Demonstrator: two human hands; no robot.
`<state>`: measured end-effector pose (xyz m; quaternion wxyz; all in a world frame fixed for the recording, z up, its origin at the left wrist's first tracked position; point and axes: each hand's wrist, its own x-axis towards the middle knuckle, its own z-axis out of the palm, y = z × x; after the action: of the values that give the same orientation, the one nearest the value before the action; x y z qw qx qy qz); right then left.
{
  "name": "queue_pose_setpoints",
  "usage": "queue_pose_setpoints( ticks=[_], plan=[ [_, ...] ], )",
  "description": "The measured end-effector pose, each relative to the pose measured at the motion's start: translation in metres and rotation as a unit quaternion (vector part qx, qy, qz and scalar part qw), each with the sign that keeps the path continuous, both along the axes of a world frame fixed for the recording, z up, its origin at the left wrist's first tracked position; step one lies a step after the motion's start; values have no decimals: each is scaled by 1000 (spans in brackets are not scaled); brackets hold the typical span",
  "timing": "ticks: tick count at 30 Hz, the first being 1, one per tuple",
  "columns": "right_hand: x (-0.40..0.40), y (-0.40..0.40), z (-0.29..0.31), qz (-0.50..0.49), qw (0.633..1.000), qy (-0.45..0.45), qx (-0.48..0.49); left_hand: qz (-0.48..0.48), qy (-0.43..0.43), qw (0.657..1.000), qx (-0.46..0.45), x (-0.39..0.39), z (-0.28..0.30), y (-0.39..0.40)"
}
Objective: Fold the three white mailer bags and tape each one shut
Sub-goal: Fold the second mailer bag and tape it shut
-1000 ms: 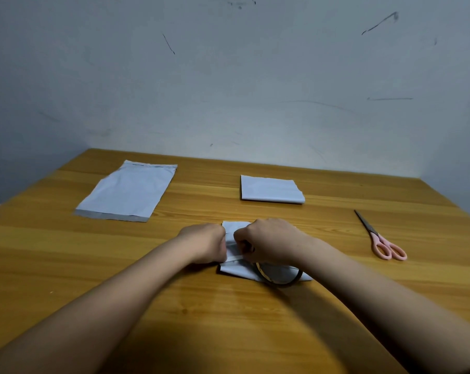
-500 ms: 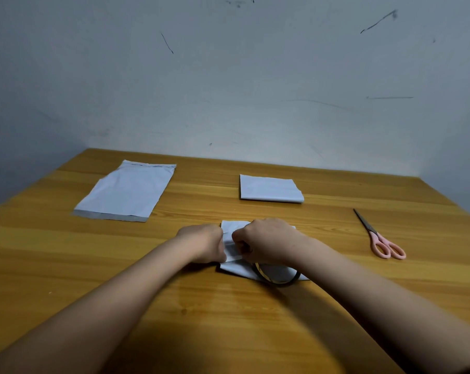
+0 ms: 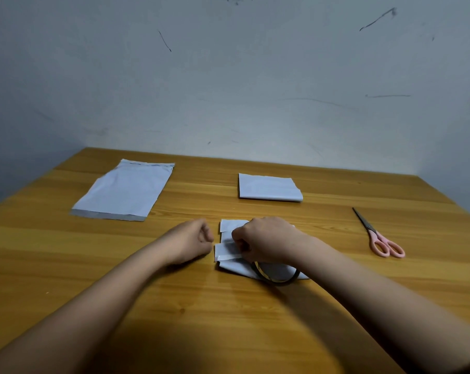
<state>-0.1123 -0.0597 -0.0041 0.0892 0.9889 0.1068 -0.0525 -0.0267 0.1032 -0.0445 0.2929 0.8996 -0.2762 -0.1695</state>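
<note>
We are taping the second of the three bags. The folded bag in hand (image 3: 230, 267) lies on the tabletop (image 3: 228, 319) just in front of us, and a pale strip of tape (image 3: 228, 256) runs across its left edge. To do this step well, we judge that the strip should be pressed flat from the middle outward so no bubble or lifted corner remains, with the fold kept square underneath so the layers do not spring apart. The tape roll (image 3: 275, 276) sits on the near part of the bag, beneath our right wrist, so it helps weigh the fold down.

Our right hand (image 3: 266, 240) is on the bag with its fingers (image 3: 238, 242) curled tight, their tips down on the taped area; whether they pinch the strip or only press it we cannot tell. Our left hand (image 3: 190, 240) is just beside the bag's left edge, apart from it, its fingers curled in loosely and holding nothing.

Further back, a finished folded bag (image 3: 269, 188) lies near the middle, and the unfolded bag (image 3: 126, 190) lies flat at the left, not yet begun. The scissors (image 3: 377, 236) lie at the right, well apart.
</note>
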Motion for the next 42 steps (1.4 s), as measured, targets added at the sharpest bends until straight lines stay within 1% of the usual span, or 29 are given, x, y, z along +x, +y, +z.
queue_pose_setpoints(
  ticks=[1,3,5,11,14,18,20,23,28,34,39,42],
  plan=[
    [0,0,0,1,1000,0,1,1,-16,999,-45,-4,0,0],
    [1,-1,-1,3,1000,1,6,-5,-8,990,-139,-16,1,-1],
    [2,-2,-2,0,1000,3,13,-29,-4,986,-163,-27,2,-2],
    [1,-5,-1,-5,999,12,52,-78,-26,990,-111,-35,-8,-4],
    [1,-8,1,-10,997,16,79,-96,-54,990,-92,-38,-9,-7],
    [-1,-18,5,-62,991,24,115,-106,-65,989,-81,-38,-9,-6],
    [-3,-27,5,-92,983,29,153,-121,-77,988,-62,-38,-8,-5],
    [-8,-41,5,-115,968,42,221,-147,-141,979,-12,-40,-6,-6],
    [-17,-50,4,-137,955,42,258,-176,-226,958,21,-44,-6,-10],
    [-19,-55,7,-153,963,38,219,-201,-283,937,46,-44,-11,-9],
    [-19,-52,10,-137,982,40,121,-212,-312,924,67,-46,-13,-9],
    [-20,-49,12,-123,989,40,77,-214,-313,923,68,-47,-12,-10]
  ],
)
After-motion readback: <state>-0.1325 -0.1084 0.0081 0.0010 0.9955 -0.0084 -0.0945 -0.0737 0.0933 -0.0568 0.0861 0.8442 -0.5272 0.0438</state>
